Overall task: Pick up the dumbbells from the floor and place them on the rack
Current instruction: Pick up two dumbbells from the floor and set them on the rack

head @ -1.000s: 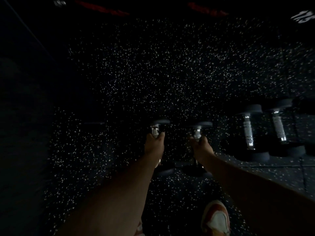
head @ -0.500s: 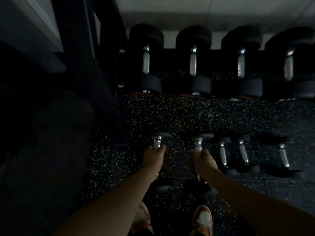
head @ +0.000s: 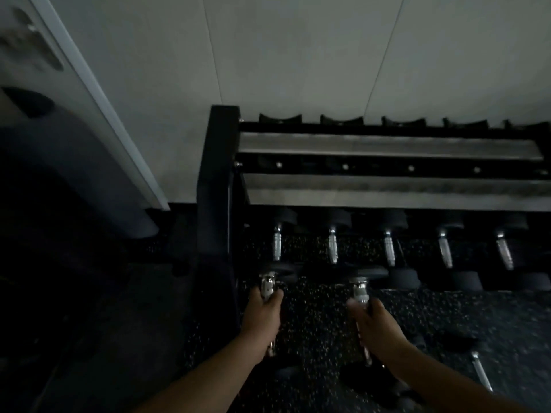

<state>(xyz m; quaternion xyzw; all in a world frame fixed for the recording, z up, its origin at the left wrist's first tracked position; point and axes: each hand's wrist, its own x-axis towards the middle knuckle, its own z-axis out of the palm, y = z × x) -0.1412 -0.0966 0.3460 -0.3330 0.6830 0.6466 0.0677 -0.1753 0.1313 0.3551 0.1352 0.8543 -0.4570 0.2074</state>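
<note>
The scene is dim. My left hand (head: 262, 312) grips the chrome handle of a small black dumbbell (head: 268, 286), held out in front of me. My right hand (head: 377, 327) grips a second dumbbell (head: 361, 290) the same way. Both are held off the speckled floor, just in front of the black dumbbell rack (head: 217, 180). The rack's top tier (head: 387, 150) shows bare metal rails and vacant saddles. Its lower tier holds a row of several dumbbells (head: 332, 248) with chrome handles.
Another dumbbell (head: 480, 371) lies on the speckled rubber floor (head: 477, 317) at the lower right. A pale wall (head: 298, 55) stands behind the rack. A dark bulky shape (head: 59, 174) fills the left side, beside a white frame.
The view has tilted up from the floor to the rack and wall. Both hands keep their dumbbells and have come closer to the rack's left end.
</note>
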